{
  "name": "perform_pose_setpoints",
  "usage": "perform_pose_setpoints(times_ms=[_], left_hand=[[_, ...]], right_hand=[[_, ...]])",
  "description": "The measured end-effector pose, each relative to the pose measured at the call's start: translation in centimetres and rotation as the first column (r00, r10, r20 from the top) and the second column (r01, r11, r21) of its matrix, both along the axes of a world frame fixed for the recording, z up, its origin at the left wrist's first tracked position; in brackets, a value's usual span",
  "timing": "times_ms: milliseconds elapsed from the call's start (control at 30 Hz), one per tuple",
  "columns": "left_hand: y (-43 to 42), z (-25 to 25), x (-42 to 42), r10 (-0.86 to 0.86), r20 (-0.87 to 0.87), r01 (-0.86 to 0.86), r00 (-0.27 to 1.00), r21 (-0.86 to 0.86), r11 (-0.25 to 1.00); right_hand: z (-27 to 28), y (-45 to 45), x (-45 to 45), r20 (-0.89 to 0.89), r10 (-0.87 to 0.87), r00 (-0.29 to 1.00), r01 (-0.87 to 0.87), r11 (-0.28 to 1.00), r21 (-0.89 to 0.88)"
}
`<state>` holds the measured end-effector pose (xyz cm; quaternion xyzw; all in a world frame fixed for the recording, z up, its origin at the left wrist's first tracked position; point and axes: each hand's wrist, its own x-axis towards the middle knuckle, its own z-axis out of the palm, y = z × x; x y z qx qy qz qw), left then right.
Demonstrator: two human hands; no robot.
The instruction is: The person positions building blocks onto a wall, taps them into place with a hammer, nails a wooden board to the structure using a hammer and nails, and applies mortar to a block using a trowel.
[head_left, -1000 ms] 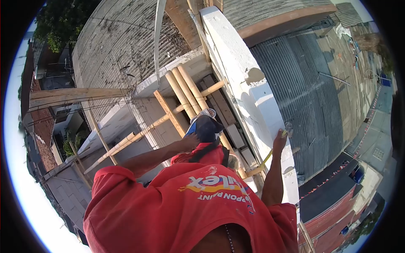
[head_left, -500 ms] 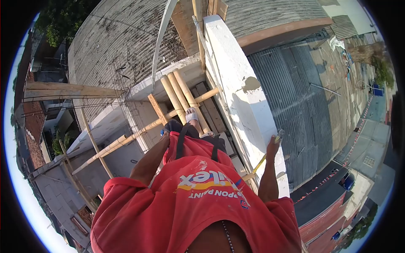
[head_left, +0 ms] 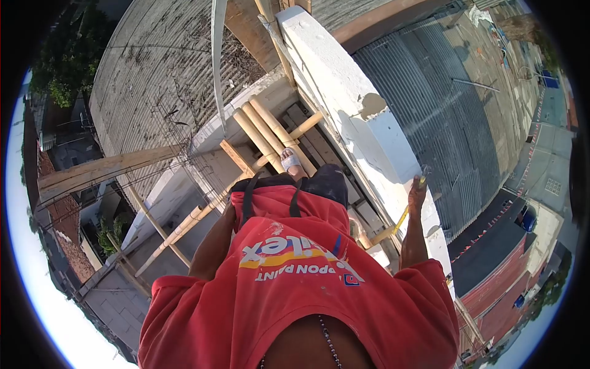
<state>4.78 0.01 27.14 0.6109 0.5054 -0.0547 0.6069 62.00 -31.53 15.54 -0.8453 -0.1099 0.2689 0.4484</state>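
Right hand: the person's right hand (head_left: 418, 189) is closed around a small silvery and yellow item (head_left: 423, 174), out at the roof-side edge of the wall. Too tiny to say exactly what it is, tbh.
Yellow strip: a thin, flat yellow strip (head_left: 401, 219) shows just beside the right forearm, slanting down toward the bamboo on the inner side of the wall.
Left hand: the left hand (head_left: 230, 215) is down at the side of the shirt, mostly hidden by the cloth, so I can't tell if it's open or gripping anything.
Shirt: baggy red shirt with a paint-brand print (head_left: 295, 255), kinda spattered, two black straps (head_left: 248, 200) near the hem, plus a beaded metal necklace (head_left: 329, 341) at the collar.
Footing: one foot in a pale sandal (head_left: 291, 161) is on the three thick tan bamboo poles (head_left: 264, 132) lying side by side.
Crossing stuff: a long tan bamboo pole (head_left: 179, 231) runs across at an angle, with a short light-brown wooden board (head_left: 236, 156) near the thick ones.
Wall: chunky white wall (head_left: 384, 144) on the right, with a rough grey-brown patch (head_left: 372, 106) on top.
Past the wall: blue-grey corrugated roof (head_left: 439, 117), right alongside it.
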Motion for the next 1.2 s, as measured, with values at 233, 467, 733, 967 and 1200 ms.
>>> perform_pose_setpoints(times_ms=[233, 467, 733, 967, 1200], left_hand=[[1.0, -0.5, -0.3, -0.029, -0.025, 0.031, 0.999, 0.085, 0.996], [1.7, -0.8, -2.3, -0.043, -0.121, 0.067, 0.992, 0.2, 0.977], [4.2, -5.3, 0.0, -0.086, -0.181, 0.141, 0.98, 0.312, 0.94], [5.5, -5.4, -0.1, -0.15, -0.265, 0.233, 0.953, 0.316, 0.92], [8.1, -4.3, 1.6, -0.232, -0.357, 0.344, 0.905, 0.291, 0.893]], right_hand=[[0.6, 0.6, -0.2, 0.02, -0.007, 1.0, 0.005, 0.995, 0.099], [-1.7, -0.5, 1.0, 0.06, 0.018, 0.998, -0.025, 0.993, 0.114], [-0.2, 0.2, 0.2, 0.164, 0.034, 0.986, -0.036, 0.999, 0.01], [1.5, 0.5, -0.5, 0.196, 0.053, 0.979, -0.033, 0.994, -0.102], [2.9, 0.9, -1.4, 0.147, 0.031, 0.989, -0.007, 0.987, -0.16]])
